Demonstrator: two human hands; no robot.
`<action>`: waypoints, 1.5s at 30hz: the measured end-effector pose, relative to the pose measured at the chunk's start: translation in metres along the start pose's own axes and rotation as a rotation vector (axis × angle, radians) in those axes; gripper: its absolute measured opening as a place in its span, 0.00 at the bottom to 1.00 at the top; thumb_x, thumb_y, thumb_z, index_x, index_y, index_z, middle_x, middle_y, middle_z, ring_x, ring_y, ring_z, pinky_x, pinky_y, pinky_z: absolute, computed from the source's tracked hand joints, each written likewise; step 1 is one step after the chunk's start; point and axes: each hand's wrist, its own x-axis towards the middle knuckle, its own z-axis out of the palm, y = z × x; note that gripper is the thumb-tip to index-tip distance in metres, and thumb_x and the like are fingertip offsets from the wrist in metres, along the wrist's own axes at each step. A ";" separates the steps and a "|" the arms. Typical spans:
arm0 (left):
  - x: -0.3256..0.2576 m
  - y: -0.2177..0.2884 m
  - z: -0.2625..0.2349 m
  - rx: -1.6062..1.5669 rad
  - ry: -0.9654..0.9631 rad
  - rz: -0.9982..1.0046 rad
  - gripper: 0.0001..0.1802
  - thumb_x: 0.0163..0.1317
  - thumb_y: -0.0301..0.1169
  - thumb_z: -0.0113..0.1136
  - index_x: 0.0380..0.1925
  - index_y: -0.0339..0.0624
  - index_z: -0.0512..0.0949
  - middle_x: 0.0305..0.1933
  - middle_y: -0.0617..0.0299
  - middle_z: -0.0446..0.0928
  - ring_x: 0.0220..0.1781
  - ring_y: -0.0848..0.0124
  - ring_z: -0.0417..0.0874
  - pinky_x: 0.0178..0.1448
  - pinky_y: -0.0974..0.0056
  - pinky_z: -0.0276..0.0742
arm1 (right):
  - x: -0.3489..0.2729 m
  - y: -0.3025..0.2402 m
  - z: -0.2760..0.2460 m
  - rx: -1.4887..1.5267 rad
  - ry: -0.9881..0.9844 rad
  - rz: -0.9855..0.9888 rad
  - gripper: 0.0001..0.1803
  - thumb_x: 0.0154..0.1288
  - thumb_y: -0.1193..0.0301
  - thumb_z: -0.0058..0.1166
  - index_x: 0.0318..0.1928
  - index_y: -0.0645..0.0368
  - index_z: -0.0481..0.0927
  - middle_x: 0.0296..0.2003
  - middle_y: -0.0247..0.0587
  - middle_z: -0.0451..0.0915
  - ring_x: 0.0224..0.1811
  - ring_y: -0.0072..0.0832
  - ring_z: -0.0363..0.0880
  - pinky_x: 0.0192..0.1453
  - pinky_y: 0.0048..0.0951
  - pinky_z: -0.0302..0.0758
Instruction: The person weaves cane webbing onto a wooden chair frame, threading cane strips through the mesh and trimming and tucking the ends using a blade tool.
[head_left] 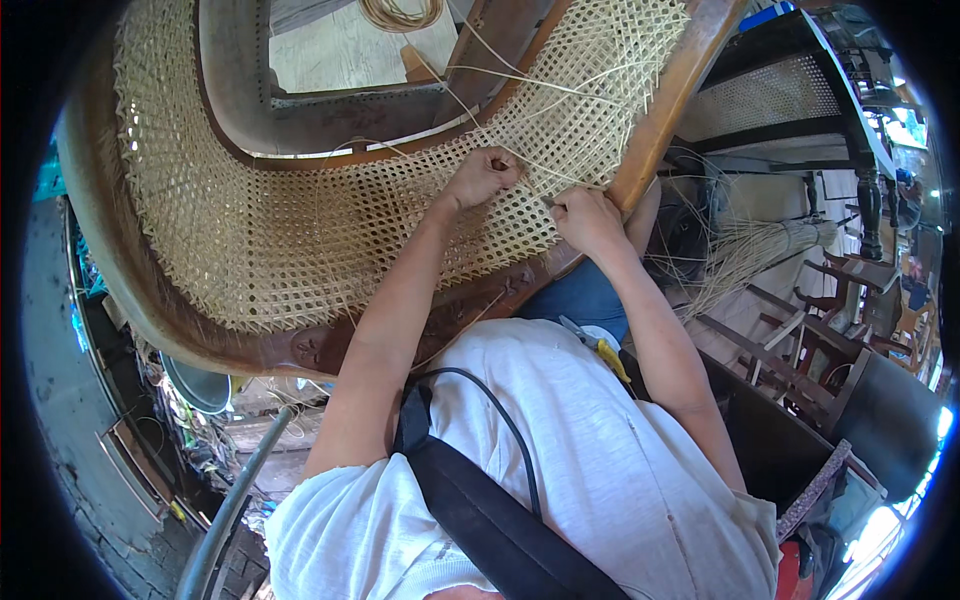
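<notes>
A curved wooden chair frame (640, 150) lies across my lap, its panel of woven cane (300, 230) full of small holes. Over the weave, my left hand (485, 178) is closed in a pinch, with a pale cane strand (560, 176) running by its fingertips. My right hand (592, 220) is closed beside the frame's right rail, low over the cane. A small dark tip (547, 201) pokes out of its fingers; the rest of that thing is hidden. Several loose strands (530, 78) cross the upper right of the panel.
Yellow-handled pliers (610, 358) rest by my right side. A coil of cane (400, 12) lies beyond the frame's opening. To the right are a bundle of loose cane (750, 245), a dark chair with a cane panel (770, 100) and stacked wooden furniture (820, 340). A metal tube (235, 500) rises at lower left.
</notes>
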 end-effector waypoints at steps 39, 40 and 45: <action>-0.050 0.021 0.044 0.903 0.090 0.564 0.13 0.56 0.29 0.63 0.43 0.44 0.82 0.43 0.56 0.82 0.49 0.56 0.80 0.57 0.56 0.74 | -0.065 0.035 -0.036 0.323 0.415 -0.106 0.14 0.53 0.81 0.54 0.42 0.60 0.69 0.30 0.57 0.77 0.36 0.55 0.79 0.39 0.46 0.74; -0.050 0.027 0.050 0.898 0.093 0.560 0.13 0.56 0.29 0.63 0.43 0.44 0.82 0.43 0.56 0.82 0.49 0.56 0.80 0.57 0.56 0.74 | -0.066 0.030 -0.044 0.434 0.335 -0.109 0.13 0.54 0.81 0.53 0.41 0.61 0.70 0.29 0.56 0.76 0.33 0.52 0.79 0.39 0.43 0.74; -0.051 0.051 0.076 -0.028 -0.160 0.137 0.12 0.67 0.35 0.60 0.42 0.40 0.83 0.41 0.60 0.81 0.48 0.70 0.79 0.55 0.65 0.74 | -0.061 0.018 -0.045 0.555 0.207 -0.146 0.10 0.55 0.81 0.53 0.39 0.62 0.71 0.26 0.50 0.74 0.29 0.38 0.76 0.37 0.33 0.72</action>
